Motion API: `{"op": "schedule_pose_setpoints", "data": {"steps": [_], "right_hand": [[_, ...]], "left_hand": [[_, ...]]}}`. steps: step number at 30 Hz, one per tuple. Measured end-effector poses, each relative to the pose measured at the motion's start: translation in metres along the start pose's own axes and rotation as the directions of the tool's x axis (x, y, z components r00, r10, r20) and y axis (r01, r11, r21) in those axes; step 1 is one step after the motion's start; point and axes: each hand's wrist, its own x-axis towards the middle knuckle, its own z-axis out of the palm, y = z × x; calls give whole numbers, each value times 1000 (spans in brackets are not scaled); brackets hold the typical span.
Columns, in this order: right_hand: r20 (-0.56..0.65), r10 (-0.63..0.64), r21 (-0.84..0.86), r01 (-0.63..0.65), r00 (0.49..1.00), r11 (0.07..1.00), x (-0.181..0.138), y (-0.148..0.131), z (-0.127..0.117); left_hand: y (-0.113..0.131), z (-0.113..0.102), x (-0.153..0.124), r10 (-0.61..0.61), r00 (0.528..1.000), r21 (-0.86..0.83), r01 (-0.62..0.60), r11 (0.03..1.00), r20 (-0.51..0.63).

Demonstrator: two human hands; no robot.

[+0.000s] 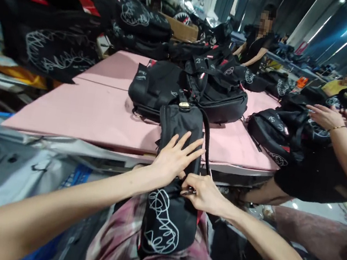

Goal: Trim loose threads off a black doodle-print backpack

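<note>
Pink boards cover the workbench (97,114), where black bags are heaped in a busy workshop. At the near edge, the left hand (174,158) lies flat with fingers spread open, pressing on a narrow black bag (174,182) that hangs from the bench edge down over the person's lap. Just below it, the right hand (205,193) is pinched shut on something small at the bag's side, likely a zipper pull, though I cannot tell for sure. Judging by this, the step is working that closure; it calls for steady hold-down while the pinch draws along. Beyond lies a larger backpack (199,90), and a co-worker's hand (324,115) rests on another bag (274,127) at right.
</note>
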Motion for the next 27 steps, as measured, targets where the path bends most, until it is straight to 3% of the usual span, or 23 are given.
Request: {"op": "schedule_pose_setpoints", "data": {"steps": [3, 5, 9, 11, 14, 17, 19, 23, 25, 27], "right_hand": [[-15, -28, 238, 31, 999, 971, -3, 2, 5], [-46, -40, 307, 52, 998, 950, -8, 5, 5], [-74, -81, 195, 94, 994, 976, -23, 8, -2], [-78, -80, 152, 91, 994, 984, -28, 7, -4], [-96, -26, 117, 37, 995, 992, -31, 3, 0], [-183, -52, -17, 50, 982, 999, -33, 4, 17], [-279, -189, -190, 139, 941, 972, -37, 9, 32], [-380, -489, -512, 262, 785, 818, -44, 23, 54], [-394, -537, -564, 266, 746, 782, -46, 27, 57], [-395, -547, -573, 267, 738, 775, -46, 29, 57]], "left_hand": [[0, 9, 2, -44, 998, 1, 44, 999, -50], [-4, 10, -1, -27, 997, -41, 24, 999, -79], [-14, 3, -26, 22, 987, -293, -68, 954, -159], [-13, 0, -45, 74, 989, -386, -118, 915, -128], [0, 2, -72, 130, 989, -365, -149, 919, -77], [20, 15, -89, 16, 984, -291, -68, 954, -176], [31, 27, -96, -19, 958, -256, -58, 965, -287], [40, 48, -103, 40, 897, -212, -147, 966, -440], [39, 52, -104, 77, 893, -195, -180, 964, -442], [38, 51, -102, 93, 894, -196, -195, 961, -438]]}}
